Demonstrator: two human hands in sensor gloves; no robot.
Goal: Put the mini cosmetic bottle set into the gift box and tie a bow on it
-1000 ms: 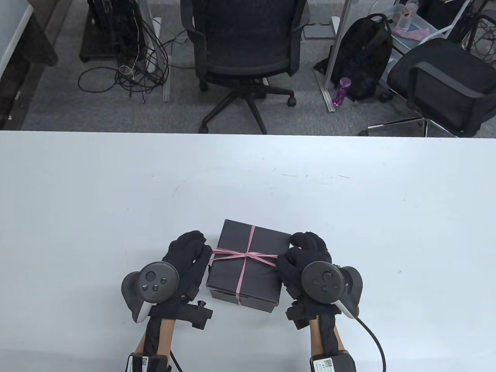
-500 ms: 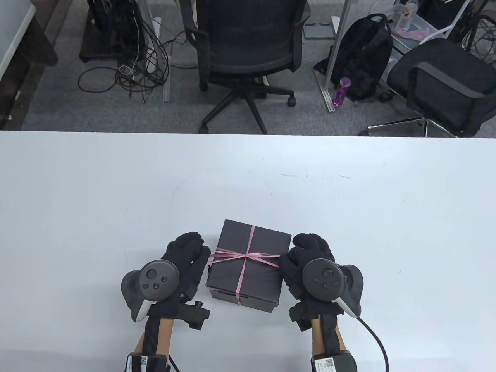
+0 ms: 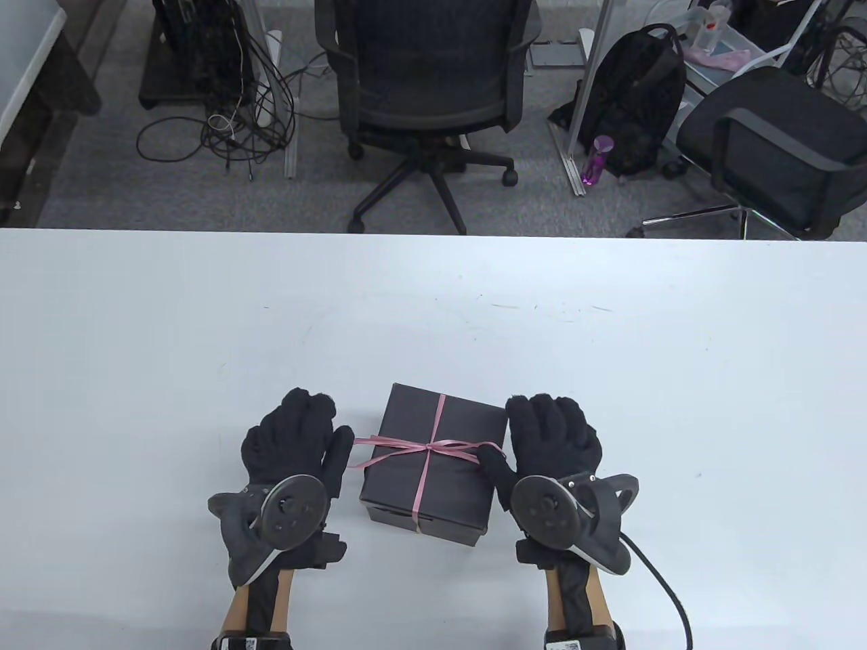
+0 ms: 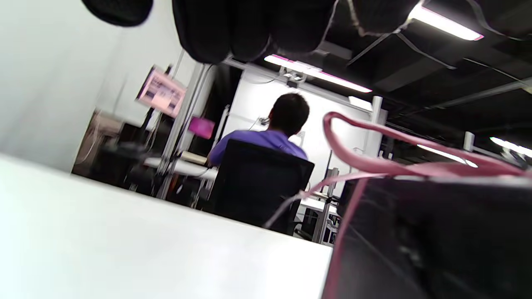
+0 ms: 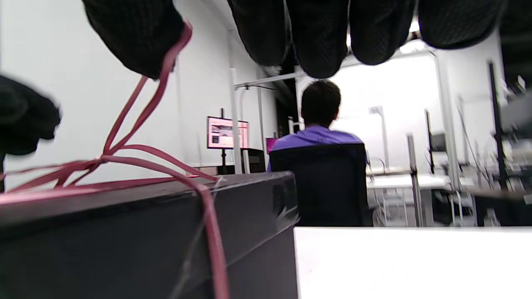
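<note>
While the gift box [image 3: 433, 467] sits shut on the worktop [image 3: 135, 338] near its front edge, the hands flank it: left hand [image 3: 294, 440] just beside its left face, right hand [image 3: 552, 437] just beside its right. Pink ribbon [image 3: 430, 447] crosses the lid, knotted at the middle, and its loops run out sideways along the left-to-right line, one toward each hand. On the left, the loop end reaches the thumb side of the hand; the fingers lie fairly straight, and I cannot tell whether anything is pinched. On the right, the wrist view shows the ribbon caught against the thumb [image 5: 133, 35], the other fingers hanging loosely extended. No bottles in sight, so presumably inside. Both hands are equally near, and I judge the next pull is outward along that sideways axis to snug the bow
</note>
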